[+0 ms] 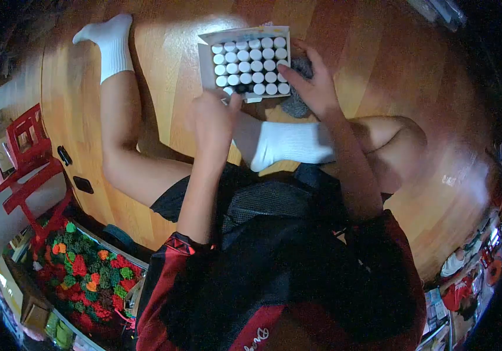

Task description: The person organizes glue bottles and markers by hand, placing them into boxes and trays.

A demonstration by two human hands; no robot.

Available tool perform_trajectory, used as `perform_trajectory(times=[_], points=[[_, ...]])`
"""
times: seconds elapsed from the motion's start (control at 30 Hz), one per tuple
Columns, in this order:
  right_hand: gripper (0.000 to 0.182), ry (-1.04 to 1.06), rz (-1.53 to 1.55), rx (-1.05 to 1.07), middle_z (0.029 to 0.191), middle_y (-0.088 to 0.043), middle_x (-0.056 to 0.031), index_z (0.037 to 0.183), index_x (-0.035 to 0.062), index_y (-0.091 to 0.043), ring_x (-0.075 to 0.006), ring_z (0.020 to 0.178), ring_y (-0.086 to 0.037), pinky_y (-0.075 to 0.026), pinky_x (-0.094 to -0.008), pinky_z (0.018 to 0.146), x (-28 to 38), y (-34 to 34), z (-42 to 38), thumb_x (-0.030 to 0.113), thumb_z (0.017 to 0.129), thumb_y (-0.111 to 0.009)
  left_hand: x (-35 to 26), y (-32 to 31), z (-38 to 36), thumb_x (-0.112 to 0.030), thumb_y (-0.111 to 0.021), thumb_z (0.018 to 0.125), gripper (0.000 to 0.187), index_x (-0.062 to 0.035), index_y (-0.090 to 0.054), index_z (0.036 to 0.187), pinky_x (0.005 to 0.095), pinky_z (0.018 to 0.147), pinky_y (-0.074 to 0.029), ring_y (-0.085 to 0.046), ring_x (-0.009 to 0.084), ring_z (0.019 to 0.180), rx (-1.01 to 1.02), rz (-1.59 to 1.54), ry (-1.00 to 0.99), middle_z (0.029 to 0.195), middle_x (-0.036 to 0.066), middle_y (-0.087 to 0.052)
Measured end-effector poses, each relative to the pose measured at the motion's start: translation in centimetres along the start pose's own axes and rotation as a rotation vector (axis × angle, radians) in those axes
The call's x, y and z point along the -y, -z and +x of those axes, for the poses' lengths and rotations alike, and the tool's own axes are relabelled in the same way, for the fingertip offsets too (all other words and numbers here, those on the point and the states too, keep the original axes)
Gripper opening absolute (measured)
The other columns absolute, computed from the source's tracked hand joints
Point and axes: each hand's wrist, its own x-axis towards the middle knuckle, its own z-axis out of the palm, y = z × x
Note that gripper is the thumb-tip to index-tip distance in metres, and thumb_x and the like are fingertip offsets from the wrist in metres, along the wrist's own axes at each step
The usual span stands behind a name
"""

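Note:
A white cardboard box [206,65] with its flap raised lies on the wooden floor in front of me. Rows of small white-capped bottles [257,65] fill it, and a dark gap shows in the nearest row. My right hand [316,85] grips the box's right side, thumb over the edge near the caps and fingers outside. At the near left corner, my left hand [211,120] is closed, thumb and fingers together beside a white cap; whether it holds a bottle is hidden. Grey fuzzy material [296,105] lies right of the box, partly behind my right hand.
My white-socked foot [289,143] lies just below the box, and my other leg stretches out left. A red plastic chair [34,158] stands at the left. Below it, a container holds red, green and orange tufted pieces [90,272]. Two small black objects [83,185] lie nearby.

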Motion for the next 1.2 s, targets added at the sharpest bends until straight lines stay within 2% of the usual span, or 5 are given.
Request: perform_trajectory(times=[0.13, 0.33, 0.53, 0.6, 1.2], points=[[0.060, -0.033, -0.080, 0.023, 0.102, -0.053, -0.0177, 0.116, 0.0033, -0.038, -0.0255, 0.094, -0.052, -0.040, -0.0339, 0.084, 0.6, 0.2, 0.0, 0.031, 0.070, -0.064, 0.2, 0.1, 0.5, -0.035, -0.059, 0.069, 0.034, -0.0028, -0.063, 0.081, 0.0375, 0.061, -0.046, -0.059, 0.0321, 0.066, 0.073, 0.049, -0.032, 0.069, 0.019, -0.059], [0.051, 0.044, -0.094, -0.026, 0.087, -0.055, -0.0078, 0.114, 0.0035, -0.042, -0.0135, 0.081, -0.050, -0.042, -0.0265, 0.073, 0.8, 0.1, -0.2, 0.017, 0.071, -0.065, 0.3, -0.2, 0.7, -0.034, -0.059, 0.071, 0.033, -0.0026, -0.063, 0.081, 0.0377, 0.062, -0.045, -0.059, 0.0319, 0.067, 0.101, 0.025, -0.056, 0.073, 0.018, -0.059], [0.054, 0.051, -0.154, -0.043, 0.083, -0.053, -0.0079, 0.115, 0.0055, -0.042, -0.0148, 0.077, -0.050, -0.042, -0.0282, 0.071, 1.6, 0.3, -0.3, 0.022, 0.069, -0.066, 0.8, -0.5, 0.7, -0.030, -0.058, 0.072, 0.028, -0.0036, -0.063, 0.078, 0.0389, 0.057, -0.044, -0.057, 0.0320, 0.063, 0.084, -0.028, -0.135, 0.066, 0.020, -0.057], [0.055, -0.047, -0.186, 0.024, 0.101, -0.054, -0.0176, 0.114, 0.0079, -0.040, -0.0285, 0.096, -0.052, -0.040, -0.0358, 0.083, 1.4, 0.5, -0.2, 0.033, 0.070, -0.062, 0.9, -0.3, 0.8, -0.030, -0.057, 0.073, 0.028, -0.0026, -0.062, 0.077, 0.0387, 0.055, -0.044, -0.057, 0.0320, 0.061, 0.171, -0.142, -0.052, 0.064, 0.019, -0.057], [0.054, 0.112, -0.122, -0.023, 0.106, -0.051, -0.0182, 0.115, 0.0048, -0.041, -0.0282, 0.098, -0.050, -0.038, -0.0350, 0.085, -0.2, -0.1, 0.3, 0.027, 0.070, -0.062, -0.4, -2.0, 1.4, -0.029, -0.059, 0.068, 0.028, -0.0008, -0.061, 0.072, 0.0392, 0.063, -0.047, -0.059, 0.0327, 0.071, 0.124, 0.038, -0.054, 0.072, 0.019, -0.059]])
